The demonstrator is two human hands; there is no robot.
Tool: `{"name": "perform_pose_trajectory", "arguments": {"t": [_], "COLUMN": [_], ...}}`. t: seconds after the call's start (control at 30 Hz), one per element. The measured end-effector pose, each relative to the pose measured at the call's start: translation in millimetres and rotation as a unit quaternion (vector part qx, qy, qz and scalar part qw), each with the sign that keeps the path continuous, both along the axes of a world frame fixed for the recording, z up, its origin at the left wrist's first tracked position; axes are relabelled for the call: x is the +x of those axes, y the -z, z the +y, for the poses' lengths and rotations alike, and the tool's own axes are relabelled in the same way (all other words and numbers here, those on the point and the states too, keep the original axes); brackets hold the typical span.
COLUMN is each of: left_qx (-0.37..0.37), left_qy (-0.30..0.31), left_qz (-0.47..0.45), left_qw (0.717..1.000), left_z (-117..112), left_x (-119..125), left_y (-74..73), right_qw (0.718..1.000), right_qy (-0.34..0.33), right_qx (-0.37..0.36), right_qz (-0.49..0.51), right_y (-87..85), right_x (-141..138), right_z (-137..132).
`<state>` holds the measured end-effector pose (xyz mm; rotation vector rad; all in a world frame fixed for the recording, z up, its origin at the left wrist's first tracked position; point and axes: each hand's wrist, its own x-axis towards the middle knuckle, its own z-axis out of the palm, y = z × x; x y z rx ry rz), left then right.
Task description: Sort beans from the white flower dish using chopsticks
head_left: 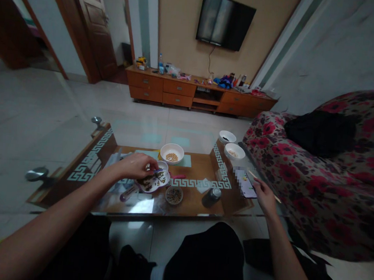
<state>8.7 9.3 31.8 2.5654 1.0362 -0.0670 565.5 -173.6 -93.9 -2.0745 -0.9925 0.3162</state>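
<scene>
My left hand is closed over a white dish with a purplish edge that holds scattered dark beans. Its fingers pinch a thin bluish-purple piece whose kind I cannot make out. Off to the right, my right hand is wrapped round pale wooden chopsticks, beside a phone-like device with a lit screen. Behind the dish stands a white bowl of yellowish beans. A small round bowl of mixed beans sits nearer me.
A dark lidded jar stands on the glass coffee table. Two more white bowls, one with pale contents and one with dark contents, are at its far right. A flowered sofa borders the right side.
</scene>
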Motion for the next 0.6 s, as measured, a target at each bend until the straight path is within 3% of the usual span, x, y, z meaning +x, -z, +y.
{"name": "perform_pose_trajectory", "arguments": {"t": [0.23,0.6], "left_qx": [0.004,0.003], "left_qy": [0.036,0.051], "left_qz": [0.063,0.083], "left_qw": [0.997,0.995], "left_z": [-14.9,-15.0], "left_x": [4.9,5.1], "left_y": [4.1,7.6], "right_qw": [1.0,1.0], "right_qy": [-0.002,0.004], "right_qx": [0.005,0.013], "right_qz": [0.002,0.009], "right_y": [-1.5,-3.8], "right_x": [-0.8,-3.0], "right_z": [-2.3,-3.9]}}
